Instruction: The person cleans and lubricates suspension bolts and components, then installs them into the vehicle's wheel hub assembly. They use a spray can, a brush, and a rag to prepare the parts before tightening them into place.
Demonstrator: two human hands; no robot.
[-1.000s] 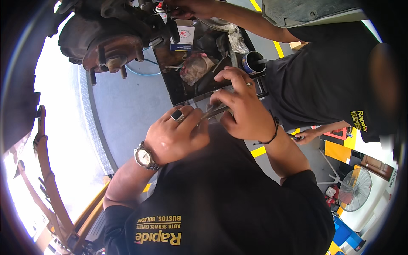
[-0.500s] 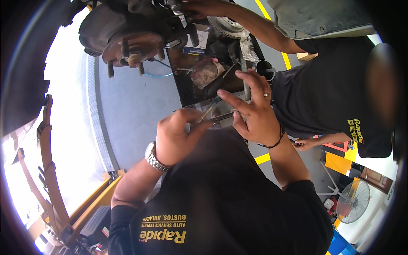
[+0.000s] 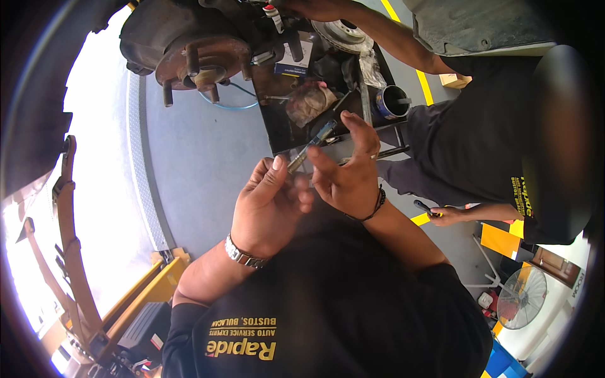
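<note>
A slim metal pin [image 3: 304, 155], its far end coated in something dark bluish, slants up and away between my hands. My left hand [image 3: 265, 211] is closed on its near end, thumb extended along it, the other fingers curled and slightly blurred. Beside it is my right hand [image 3: 348, 179], fingers bent and spread apart. Its index fingertip is close against the pin; whether it touches I cannot tell. Nothing shows gripped in that hand. Beyond is a dark work cart [image 3: 272, 126] with a crumpled plastic bag [image 3: 310, 104] on it.
A rusty wheel hub [image 3: 205, 63] with studs hangs at the upper left. The cart also carries a brake disc [image 3: 340, 36], a blue-and-white box [image 3: 295, 58] and an open can [image 3: 392, 102]. A co-worker [image 3: 485, 132] stands at right, one hand holding a dark tool [image 3: 426, 208].
My left hand has turned, its thumb now upward along the pin. My right hand has moved left and a little down. The co-worker's lower hand now shows a dark tool.
</note>
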